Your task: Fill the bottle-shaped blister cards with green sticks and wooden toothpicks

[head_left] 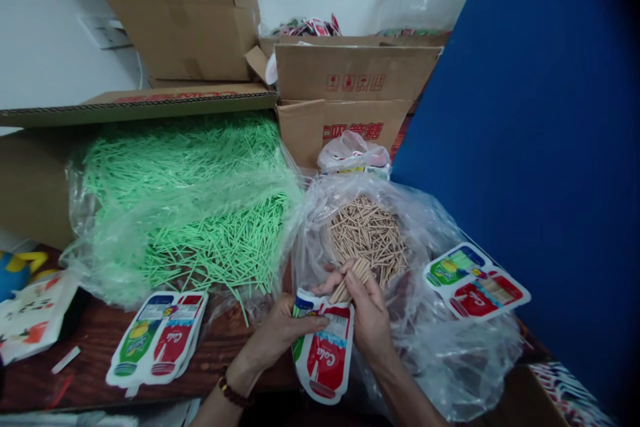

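My left hand (280, 330) grips the top edge of a cola-printed packet (325, 353), holding its mouth apart. My right hand (367, 310) pinches a small bundle of tan sticks (353, 277) at the packet's opening. Just behind the hands, a clear plastic bag (425, 227) holds a heap of the same tan sticks (370, 233). A stack of empty printed packets (160, 337) lies on the dark wooden table to the left. Another printed packet (475, 280) rests on the plastic at the right.
A large cardboard box (30, 173) lined with plastic holds a mass of green sticks (200, 200). More cardboard boxes (345, 73) stand behind. A blue wall panel (540, 147) closes the right side. Printed bags (30, 313) lie at the far left.
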The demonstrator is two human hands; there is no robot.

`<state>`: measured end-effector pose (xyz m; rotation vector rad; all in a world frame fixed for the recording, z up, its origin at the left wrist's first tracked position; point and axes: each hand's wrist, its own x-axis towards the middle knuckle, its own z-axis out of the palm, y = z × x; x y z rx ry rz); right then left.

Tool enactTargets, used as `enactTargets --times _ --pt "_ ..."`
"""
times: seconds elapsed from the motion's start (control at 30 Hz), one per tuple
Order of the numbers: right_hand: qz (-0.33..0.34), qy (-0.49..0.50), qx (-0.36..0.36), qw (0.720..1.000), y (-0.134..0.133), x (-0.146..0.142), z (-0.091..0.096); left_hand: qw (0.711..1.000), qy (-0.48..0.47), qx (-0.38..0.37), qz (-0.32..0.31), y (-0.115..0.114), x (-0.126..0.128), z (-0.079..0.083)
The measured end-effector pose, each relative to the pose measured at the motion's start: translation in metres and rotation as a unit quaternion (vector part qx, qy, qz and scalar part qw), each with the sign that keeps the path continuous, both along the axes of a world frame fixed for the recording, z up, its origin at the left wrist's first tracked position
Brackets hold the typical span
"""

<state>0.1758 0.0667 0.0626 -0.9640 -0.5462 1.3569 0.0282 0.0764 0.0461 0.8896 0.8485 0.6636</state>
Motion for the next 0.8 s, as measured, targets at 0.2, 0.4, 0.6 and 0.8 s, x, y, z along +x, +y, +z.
enactTargets --times 0.2,0.4,0.6,0.8 --pt "0.097 -0.05 0.037 0.993 -0.004 0.006 -0.001 1.0 -0.015 -0.004 0.02 0.002 0.003 0.008" --pt "0.136 -0.089 0.075 0.984 0.007 0.021 0.006 1.0 0.004 0.004 0.017 0.004 0.004 0.01" --pt "0.175 -0.321 0.14 0.92 0.011 0.034 0.014 0.998 -0.01 0.019 0.057 0.008 0.007 0.005" --pt "0.222 -0.411 0.185 0.865 0.009 0.046 0.018 0.996 -0.023 0.032 0.075 0.012 0.009 0.004"
